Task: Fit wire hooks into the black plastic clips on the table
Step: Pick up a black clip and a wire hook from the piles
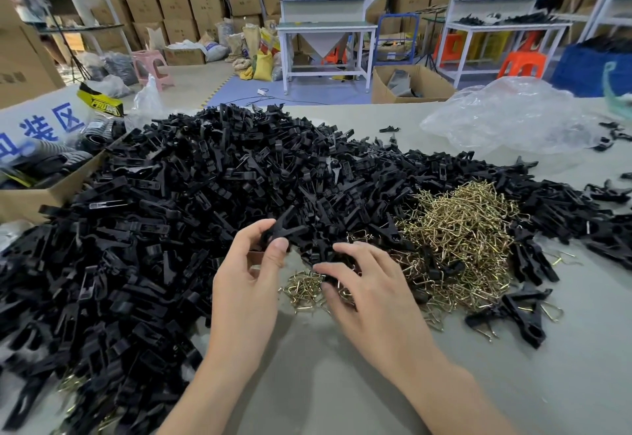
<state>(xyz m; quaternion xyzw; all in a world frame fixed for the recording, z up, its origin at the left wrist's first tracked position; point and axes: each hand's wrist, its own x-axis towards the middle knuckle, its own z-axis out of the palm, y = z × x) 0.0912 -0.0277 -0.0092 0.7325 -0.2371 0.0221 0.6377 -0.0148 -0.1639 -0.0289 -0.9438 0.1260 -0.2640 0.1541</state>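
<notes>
A huge heap of black plastic clips [191,188] covers the left and middle of the grey table [342,383]. A tangle of brass wire hooks [458,236] lies to the right of centre, and a smaller bunch of hooks [302,289] lies between my hands. My left hand [246,284] pinches one black clip [285,231] between thumb and fingers, lifted just above the heap. My right hand [366,284] reaches palm down over the small bunch, its fingertips touching hooks and a dark clip; whether it grips anything is hidden.
An open cardboard box [30,195] of black parts stands at the left table edge. Crumpled clear plastic [513,116] lies at the back right. Assembled clips [513,315] with hooks lie at the right. Beyond the table are workbenches, stools and stacked cartons.
</notes>
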